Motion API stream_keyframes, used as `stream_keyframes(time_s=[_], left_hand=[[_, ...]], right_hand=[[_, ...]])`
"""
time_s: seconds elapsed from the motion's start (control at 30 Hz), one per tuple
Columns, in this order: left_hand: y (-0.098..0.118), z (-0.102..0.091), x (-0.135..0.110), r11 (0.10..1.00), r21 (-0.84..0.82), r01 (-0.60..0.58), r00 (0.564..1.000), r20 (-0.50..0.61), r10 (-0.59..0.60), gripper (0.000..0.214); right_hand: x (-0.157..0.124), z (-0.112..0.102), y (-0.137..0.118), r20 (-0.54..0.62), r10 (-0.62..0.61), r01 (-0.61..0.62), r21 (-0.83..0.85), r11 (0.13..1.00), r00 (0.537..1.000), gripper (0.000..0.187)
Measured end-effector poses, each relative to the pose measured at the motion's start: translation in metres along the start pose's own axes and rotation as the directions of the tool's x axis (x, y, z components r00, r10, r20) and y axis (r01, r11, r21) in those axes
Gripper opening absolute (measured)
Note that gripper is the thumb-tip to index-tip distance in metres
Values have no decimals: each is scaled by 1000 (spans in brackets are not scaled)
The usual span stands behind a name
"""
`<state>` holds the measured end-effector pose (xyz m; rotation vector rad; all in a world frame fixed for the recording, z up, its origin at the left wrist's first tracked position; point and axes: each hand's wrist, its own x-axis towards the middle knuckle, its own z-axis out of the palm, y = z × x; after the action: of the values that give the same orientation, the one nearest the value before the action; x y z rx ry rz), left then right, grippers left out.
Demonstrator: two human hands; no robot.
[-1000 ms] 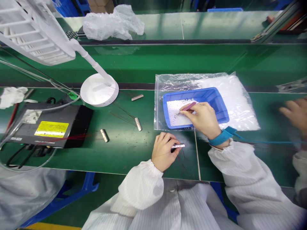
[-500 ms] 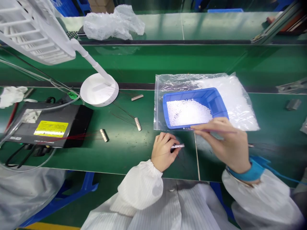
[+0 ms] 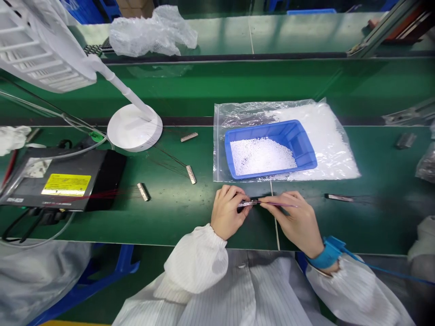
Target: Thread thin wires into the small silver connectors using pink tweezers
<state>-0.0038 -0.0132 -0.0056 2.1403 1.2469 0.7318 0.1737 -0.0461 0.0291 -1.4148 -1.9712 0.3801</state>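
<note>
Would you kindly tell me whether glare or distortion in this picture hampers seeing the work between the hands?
Head view: the wide lens swells the white fan; glare pales the far green shelf. The left hand and right hand look sharp, but the small metal strip and thin pink stick between them show little detail.

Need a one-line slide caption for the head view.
Head view: left hand grips a small metal connector strip; right hand holds a thin pink tool at it, above a green workbench.

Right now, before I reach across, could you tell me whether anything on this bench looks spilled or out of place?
White granules lie loose in the clear plastic bag around the blue tray, not just inside it, and thin dark wires straggle across the green bench mat.
</note>
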Motion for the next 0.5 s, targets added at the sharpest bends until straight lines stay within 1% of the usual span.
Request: stream_keyframes(time_s=[0.23, 0.5], left_hand=[[1, -1, 0, 1000, 1, 10, 1000, 12, -10, 4], [0, 0, 0, 1000, 3, 7, 1000, 10, -7, 5]], right_hand=[[3, -1, -1, -9, 23, -24, -31, 999, 1000, 10], [1, 3, 1, 16, 31, -31, 1, 1000, 999, 10]])
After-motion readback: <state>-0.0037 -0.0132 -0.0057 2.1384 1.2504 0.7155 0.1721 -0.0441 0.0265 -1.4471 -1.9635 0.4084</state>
